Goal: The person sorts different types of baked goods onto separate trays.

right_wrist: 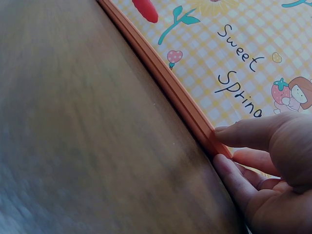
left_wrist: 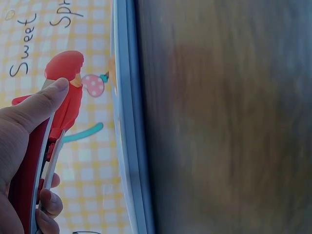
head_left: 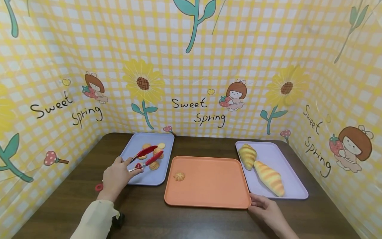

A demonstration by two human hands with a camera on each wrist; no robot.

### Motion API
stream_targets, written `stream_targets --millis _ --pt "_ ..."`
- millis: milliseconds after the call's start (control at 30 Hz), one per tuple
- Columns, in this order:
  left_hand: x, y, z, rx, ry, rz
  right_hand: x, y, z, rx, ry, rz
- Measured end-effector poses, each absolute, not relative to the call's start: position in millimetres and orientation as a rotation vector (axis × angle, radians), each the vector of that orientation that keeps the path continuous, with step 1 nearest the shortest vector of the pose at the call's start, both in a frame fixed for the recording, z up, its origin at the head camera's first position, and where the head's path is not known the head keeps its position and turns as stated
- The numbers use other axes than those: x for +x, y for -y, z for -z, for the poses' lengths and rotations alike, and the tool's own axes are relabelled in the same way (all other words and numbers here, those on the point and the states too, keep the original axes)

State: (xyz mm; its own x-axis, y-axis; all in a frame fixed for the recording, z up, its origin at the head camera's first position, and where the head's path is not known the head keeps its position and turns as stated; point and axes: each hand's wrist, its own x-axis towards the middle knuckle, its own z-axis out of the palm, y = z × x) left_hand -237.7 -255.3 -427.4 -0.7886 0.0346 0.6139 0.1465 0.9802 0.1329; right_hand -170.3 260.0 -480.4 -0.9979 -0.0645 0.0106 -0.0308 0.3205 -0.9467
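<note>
My left hand (head_left: 114, 177) grips a pair of tongs (head_left: 154, 158) with red tips, which are spread apart over the blue tray (head_left: 149, 180). Several small cookies (head_left: 154, 165) lie on that tray, partly hidden by the tongs. The left wrist view shows the thumb pressed along the tongs (left_wrist: 66, 109). At the near right corner of the orange tray (head_left: 209, 186), my right hand (head_left: 267, 209) pinches the rim between thumb and fingers, as the right wrist view also shows. One ridged cookie (head_left: 179, 176) sits on the orange tray's left side.
On the right, a purple tray (head_left: 293, 187) holds two croissant-shaped breads, one smaller (head_left: 247, 156) and one longer (head_left: 270, 178). The three trays stand on a dark wooden table (head_left: 143, 215). A yellow checked cloth (head_left: 191, 76) walls in the back and both sides.
</note>
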Motion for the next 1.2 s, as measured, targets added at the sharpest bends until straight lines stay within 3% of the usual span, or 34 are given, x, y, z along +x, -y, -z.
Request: stream_targets --millis 1200 --pt "-240 325 434 0.218 2.789 0.316 -171 -261 482 -0.1 -2.529 1.835"
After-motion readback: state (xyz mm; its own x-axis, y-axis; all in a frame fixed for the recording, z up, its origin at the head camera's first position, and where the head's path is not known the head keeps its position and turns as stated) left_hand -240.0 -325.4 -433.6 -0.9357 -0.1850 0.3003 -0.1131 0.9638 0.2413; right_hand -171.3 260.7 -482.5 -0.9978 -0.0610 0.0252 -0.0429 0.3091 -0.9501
